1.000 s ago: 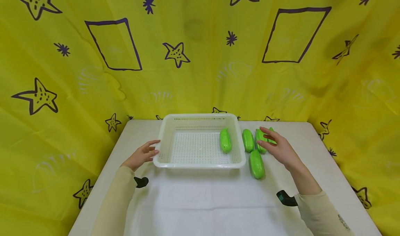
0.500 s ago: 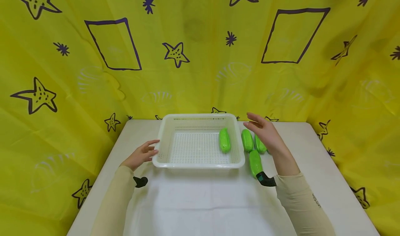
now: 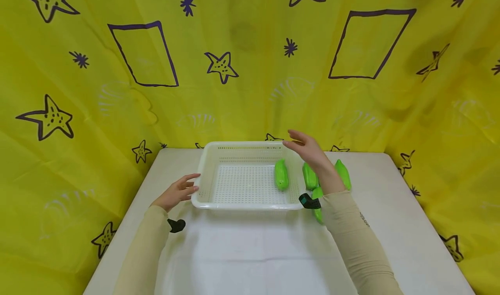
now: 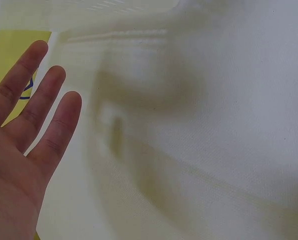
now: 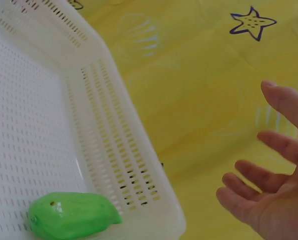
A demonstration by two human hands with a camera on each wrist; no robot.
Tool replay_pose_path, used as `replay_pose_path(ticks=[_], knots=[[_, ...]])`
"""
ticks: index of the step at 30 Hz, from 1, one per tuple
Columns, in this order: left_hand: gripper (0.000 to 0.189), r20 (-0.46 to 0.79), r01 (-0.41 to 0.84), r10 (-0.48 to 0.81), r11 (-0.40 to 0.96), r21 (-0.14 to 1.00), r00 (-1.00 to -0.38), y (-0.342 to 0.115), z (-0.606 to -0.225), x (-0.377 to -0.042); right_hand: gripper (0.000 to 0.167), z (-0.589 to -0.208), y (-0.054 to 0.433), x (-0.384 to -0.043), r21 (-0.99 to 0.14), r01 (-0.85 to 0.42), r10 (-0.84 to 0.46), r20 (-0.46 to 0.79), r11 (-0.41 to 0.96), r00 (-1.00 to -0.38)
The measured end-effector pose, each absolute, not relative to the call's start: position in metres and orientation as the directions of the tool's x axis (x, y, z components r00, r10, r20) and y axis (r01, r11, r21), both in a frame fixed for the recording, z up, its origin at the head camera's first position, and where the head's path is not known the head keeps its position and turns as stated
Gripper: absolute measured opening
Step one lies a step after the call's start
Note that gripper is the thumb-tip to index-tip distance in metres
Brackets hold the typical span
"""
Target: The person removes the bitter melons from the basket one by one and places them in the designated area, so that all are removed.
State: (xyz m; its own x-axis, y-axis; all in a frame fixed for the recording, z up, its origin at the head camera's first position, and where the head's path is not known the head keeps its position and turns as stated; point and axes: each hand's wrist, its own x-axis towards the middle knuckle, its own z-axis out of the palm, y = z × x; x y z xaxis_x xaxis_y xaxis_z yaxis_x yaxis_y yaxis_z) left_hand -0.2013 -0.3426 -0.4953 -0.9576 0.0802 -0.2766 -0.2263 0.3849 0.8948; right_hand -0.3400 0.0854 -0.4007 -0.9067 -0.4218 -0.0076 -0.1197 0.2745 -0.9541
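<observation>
A white perforated plastic basket (image 3: pixel 250 207) stands on the table, with one glossy green oblong fruit (image 3: pixel 281 175), papaya-like in shape, lying near its right wall. My left hand (image 3: pixel 176 194) is at the basket's left rim, its fingers spread and relaxed; the left wrist view shows the palm (image 4: pixel 11 185) bare. Over the basket's back right corner is my right hand (image 3: pixel 311 153), fingers loosely bent with nothing between them. In the right wrist view the right hand (image 5: pixel 273 185) is beyond the basket wall, apart from the fruit (image 5: pixel 71 215) inside.
More green fruits lie right of the basket: one close to its wall (image 3: pixel 310 176), one farther right (image 3: pixel 343 174), one in front (image 3: pixel 318 214), partly behind my right sleeve (image 3: pixel 355 238). A yellow patterned curtain (image 3: pixel 250 104) closes off the back and sides of the white table (image 3: pixel 234 260).
My right hand has moved left and back, from above the fruits to the basket's back right corner. My left hand stays at the left rim.
</observation>
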Motion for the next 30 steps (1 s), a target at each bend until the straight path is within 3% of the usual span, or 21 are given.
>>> replay_pose_path(ticks=[10, 30], knots=[[0.066, -0.287, -0.234, 0.079, 0.394, 0.889, -0.955, -0.342, -0.495, -0.204, 0.065, -0.418, 0.061, -0.358, -0.948, -0.165, -0.480, 0.016, 0.271, -0.877], [0.066, -0.300, -0.253, 0.065, 0.391, 0.885, -0.952, -0.341, -0.493, -0.200, 0.061, -0.444, 0.044, -0.368, -0.918, -0.114, -0.504, -0.103, 0.380, -0.858]])
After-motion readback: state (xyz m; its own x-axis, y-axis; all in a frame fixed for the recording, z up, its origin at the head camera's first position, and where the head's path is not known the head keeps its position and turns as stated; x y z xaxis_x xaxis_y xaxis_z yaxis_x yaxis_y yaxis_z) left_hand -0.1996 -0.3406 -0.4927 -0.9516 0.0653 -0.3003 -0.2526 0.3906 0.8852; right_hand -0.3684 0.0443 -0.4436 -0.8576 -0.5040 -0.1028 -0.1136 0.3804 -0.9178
